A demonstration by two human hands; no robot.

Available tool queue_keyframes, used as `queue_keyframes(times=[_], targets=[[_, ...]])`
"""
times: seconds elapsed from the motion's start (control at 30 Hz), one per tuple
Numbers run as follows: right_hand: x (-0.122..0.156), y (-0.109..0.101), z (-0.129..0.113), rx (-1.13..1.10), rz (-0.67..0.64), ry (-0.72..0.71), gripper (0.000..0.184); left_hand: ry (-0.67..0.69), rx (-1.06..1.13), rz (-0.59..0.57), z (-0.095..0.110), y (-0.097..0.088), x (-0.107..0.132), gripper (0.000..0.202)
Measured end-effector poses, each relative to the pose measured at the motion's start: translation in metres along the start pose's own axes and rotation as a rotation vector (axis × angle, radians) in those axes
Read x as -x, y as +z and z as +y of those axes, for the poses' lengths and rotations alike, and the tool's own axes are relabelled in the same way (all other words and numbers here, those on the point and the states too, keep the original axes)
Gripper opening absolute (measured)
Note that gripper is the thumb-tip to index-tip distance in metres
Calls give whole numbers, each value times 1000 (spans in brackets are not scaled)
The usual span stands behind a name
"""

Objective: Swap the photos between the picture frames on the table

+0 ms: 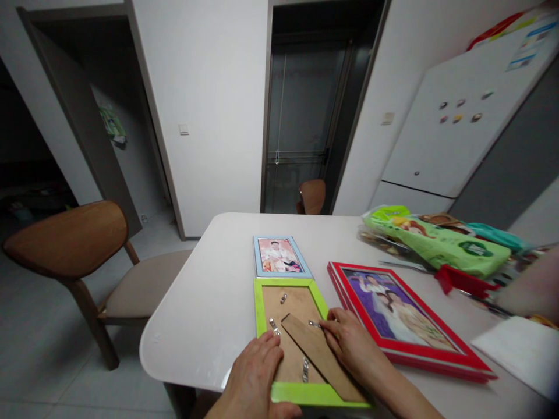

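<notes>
A light-green photo frame [259, 305] lies face down on the table, its brown backboard [301, 297] facing up. Several small metal clips [305, 369] sit on the backboard, and a brown stand leg [321, 355] slants across it. My left hand [253, 372] is closed over the frame's lower left edge, fingers near the left clip. With its fingertips together, my right hand [349, 340] grips the metal clip [313, 323] at the right side. Just beyond the green frame lies a light-blue photo frame [308, 265] with its picture up.
Stacked red photo frames [419, 355] lie to the right, a wedding picture on top. Behind them are a green plastic package [463, 241], a red-handled item [465, 282] and white paper [519, 352]. A wooden chair [70, 238] stands left of the white table [196, 314].
</notes>
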State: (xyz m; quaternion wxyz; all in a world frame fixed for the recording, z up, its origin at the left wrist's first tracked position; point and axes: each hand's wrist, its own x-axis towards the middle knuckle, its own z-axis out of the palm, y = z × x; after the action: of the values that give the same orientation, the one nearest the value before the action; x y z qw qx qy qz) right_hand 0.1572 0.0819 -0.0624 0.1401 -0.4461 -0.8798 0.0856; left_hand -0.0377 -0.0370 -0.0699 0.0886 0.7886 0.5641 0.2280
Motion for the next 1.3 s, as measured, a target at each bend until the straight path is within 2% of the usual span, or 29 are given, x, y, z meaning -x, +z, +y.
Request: queue_keyframes(times=[0.17, 0.3, 0.43, 0.57, 0.7, 0.93, 1.13, 1.3], targets=[[-17, -10, -16, -33, 44, -42, 28, 6, 25, 16, -2, 2, 2, 63], [-46, -5, -35, -94, 27, -74, 25, 21, 10, 30, -4, 5, 3, 65], [-73, 12, -41, -84, 36, -8, 23, 80, -7, 60, -8, 8, 3, 67], [-90, 25, -37, -54, 73, 124, 25, 94, 30, 91, -11, 10, 4, 66], [-96, 27, -36, -42, 91, 199, 25, 74, 30, 74, -10, 8, 3, 65], [-91, 22, -35, -121, 36, 90, 20, 84, 43, 71, -10, 7, 2, 63], [-100, 35, -34, -75, 73, 253, 24, 75, 39, 59, -10, 9, 2, 66], [-112, 37, -32, -67, 72, 291, 21, -39, 62, -47, -5, 3, 2, 58]])
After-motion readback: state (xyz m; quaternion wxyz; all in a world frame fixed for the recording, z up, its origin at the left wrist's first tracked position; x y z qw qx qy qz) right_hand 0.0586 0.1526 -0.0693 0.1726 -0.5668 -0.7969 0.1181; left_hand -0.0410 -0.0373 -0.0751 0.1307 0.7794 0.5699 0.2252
